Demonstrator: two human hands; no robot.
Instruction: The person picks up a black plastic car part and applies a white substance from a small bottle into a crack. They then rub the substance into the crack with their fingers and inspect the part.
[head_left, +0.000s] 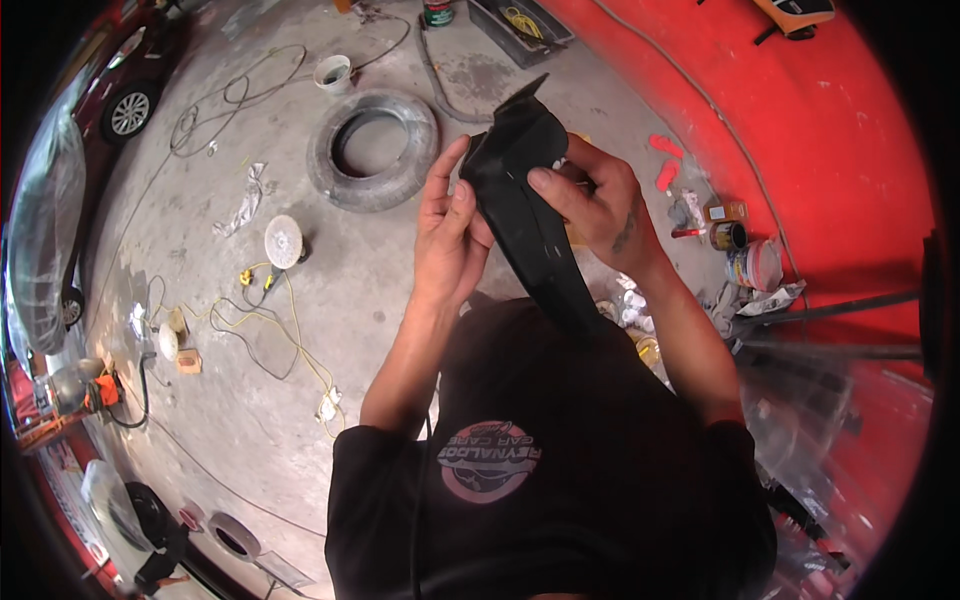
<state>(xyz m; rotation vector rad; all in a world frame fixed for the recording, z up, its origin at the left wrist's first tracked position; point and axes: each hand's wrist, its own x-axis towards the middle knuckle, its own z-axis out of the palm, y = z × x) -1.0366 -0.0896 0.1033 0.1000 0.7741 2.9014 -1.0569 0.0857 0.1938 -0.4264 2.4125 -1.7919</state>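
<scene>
In front of my chest I hold up a black plastic trim piece (520,190), which looks like a car part. It is long and bent, with a folded flap at its upper end and a tapering strip running down toward my shirt. My right hand (598,195) grips its upper right side, thumb pressed on the face and the other fingers mostly hidden behind. At the left edge is my left hand (450,225), its fingers curled against the piece and partly hidden by it.
A dusty tyre (325,150) lies on the concrete floor beyond my hands, near a white bucket (333,73). A round-pad polisher (284,242) and tangled yellow cords (292,310) are at left. Cans (728,236) and tubs stand by the red wall (840,160). A dark car (120,90) is far left.
</scene>
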